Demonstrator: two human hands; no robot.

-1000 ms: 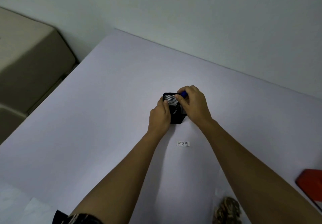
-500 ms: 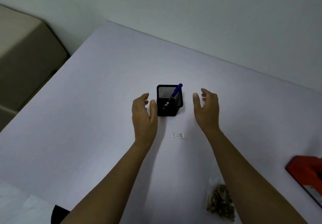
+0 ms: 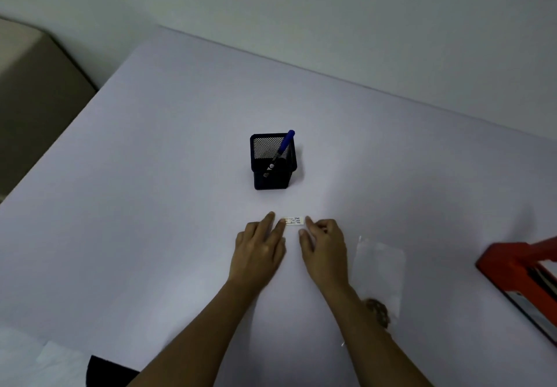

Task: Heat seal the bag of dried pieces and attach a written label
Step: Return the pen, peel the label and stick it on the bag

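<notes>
A small white label (image 3: 294, 221) with handwriting lies flat on the white table (image 3: 150, 205). My left hand (image 3: 259, 251) rests just left of it, fingers spread, one fingertip touching its left end. My right hand (image 3: 324, 248) is just right of it, its fingertips at the label's right end. Neither hand has lifted it. A clear plastic bag (image 3: 380, 272) lies right of my right forearm, with brown dried pieces (image 3: 378, 311) bunched at its near end. A red heat sealer (image 3: 524, 278) sits at the right edge.
A black mesh pen holder (image 3: 272, 162) stands behind the label, with a blue pen (image 3: 284, 145) leaning in it. A beige cabinet (image 3: 36, 91) stands off the table's left side. White paper (image 3: 36, 359) lies at the near left corner.
Both hands let go of the pen and holder, drew back toward me and came down at the two ends of the label. The pen stays in the holder.
</notes>
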